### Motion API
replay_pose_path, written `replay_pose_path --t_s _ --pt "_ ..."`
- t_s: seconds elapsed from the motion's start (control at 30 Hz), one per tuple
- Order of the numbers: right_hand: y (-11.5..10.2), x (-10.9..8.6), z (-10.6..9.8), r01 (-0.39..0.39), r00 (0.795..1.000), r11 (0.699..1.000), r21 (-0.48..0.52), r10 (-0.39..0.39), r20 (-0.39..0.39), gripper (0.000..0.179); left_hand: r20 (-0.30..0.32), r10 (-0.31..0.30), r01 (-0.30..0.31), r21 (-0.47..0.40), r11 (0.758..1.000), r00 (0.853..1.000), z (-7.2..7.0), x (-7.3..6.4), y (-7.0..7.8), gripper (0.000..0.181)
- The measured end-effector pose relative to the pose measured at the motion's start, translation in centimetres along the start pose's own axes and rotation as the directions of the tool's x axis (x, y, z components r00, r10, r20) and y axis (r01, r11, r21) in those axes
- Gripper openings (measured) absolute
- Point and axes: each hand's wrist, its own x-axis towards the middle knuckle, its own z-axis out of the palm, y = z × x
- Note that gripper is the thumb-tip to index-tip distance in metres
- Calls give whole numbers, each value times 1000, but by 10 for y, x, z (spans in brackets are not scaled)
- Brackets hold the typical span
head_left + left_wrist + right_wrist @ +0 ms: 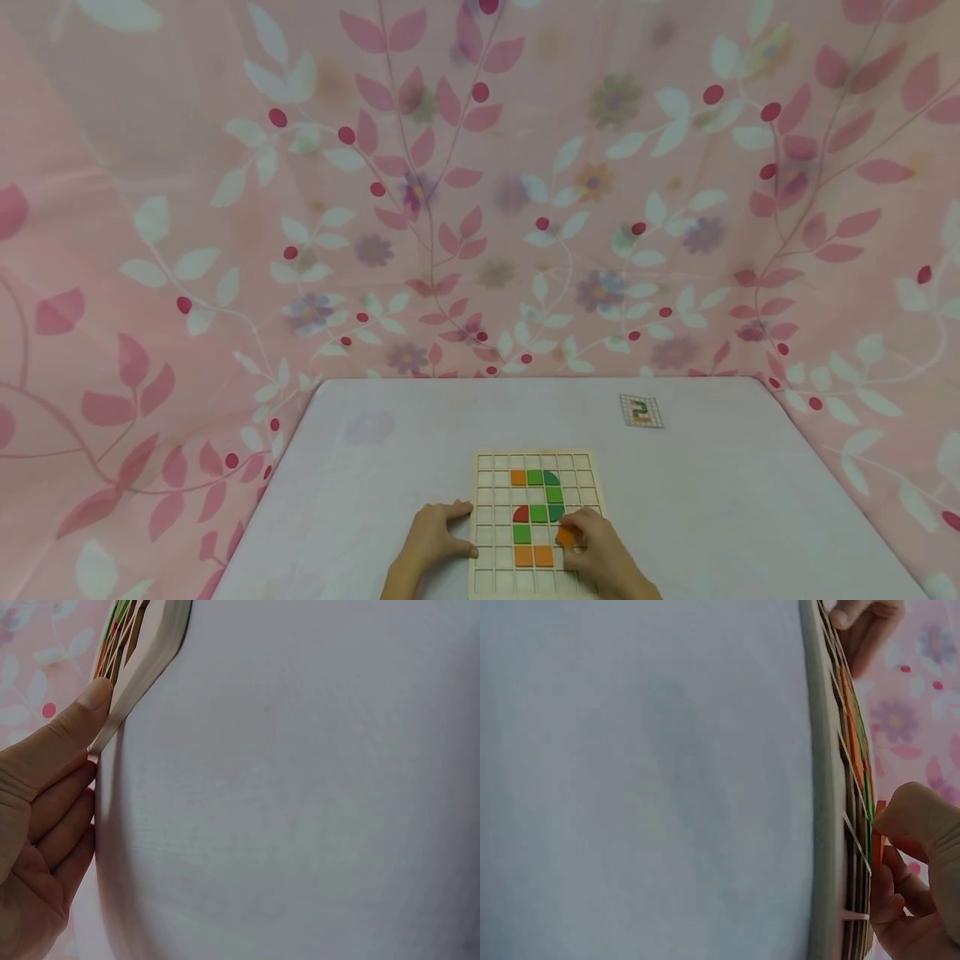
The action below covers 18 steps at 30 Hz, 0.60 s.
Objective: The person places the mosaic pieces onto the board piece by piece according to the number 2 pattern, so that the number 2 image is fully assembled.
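A pale wooden grid board (493, 575) lies on the table with orange, green, dark green and red tiles in a 2-like shape. My left hand (431, 537) touches the board's left edge, forefinger and thumb spread apart; the left wrist view shows the thumb (94, 696) on the rim. Over the board's right side, my right hand (600, 554) pinches an orange square tile (566, 536) between thumb and fingers. That orange tile (878, 838) appears edge-on in the right wrist view, just above the grid. Two orange tiles (533, 556) sit in a lower row, left of this hand.
A small pattern card (641, 411) with a coloured 2 on a grid lies at the back right of the table. White cloth (375, 475) covers the table. Pink floral curtains (480, 208) hang behind and at both sides.
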Motion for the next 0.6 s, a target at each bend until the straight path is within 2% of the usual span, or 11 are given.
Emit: replay_pose_path --t_s 0.07,0.17,0.27,0.4,0.5,0.6 --pt "-3 -3 7 35 999 998 -43 -34 22 34 -1 -3 3 -5 1000 1000 1 0 0 67" --pt "-3 -5 13 121 992 984 -130 -123 -3 33 0 -9 9 -14 1000 1000 1 0 0 67" --pt "-1 -6 16 203 976 962 -182 -215 -46 22 3 -21 21 -28 999 1000 2 0 1 68" --pt "-1 -9 20 260 948 941 -215 -291 -127 9 4 -22 22 -28 999 1000 2 0 1 67" --pt "-3 -11 25 237 941 946 -221 -281 -191 10 5 -23 23 -23 999 1000 1 0 1 67" --pt "-7 -12 29 180 950 963 -201 -223 -217 12 12 -38 39 -30 999 999 1 0 0 67"
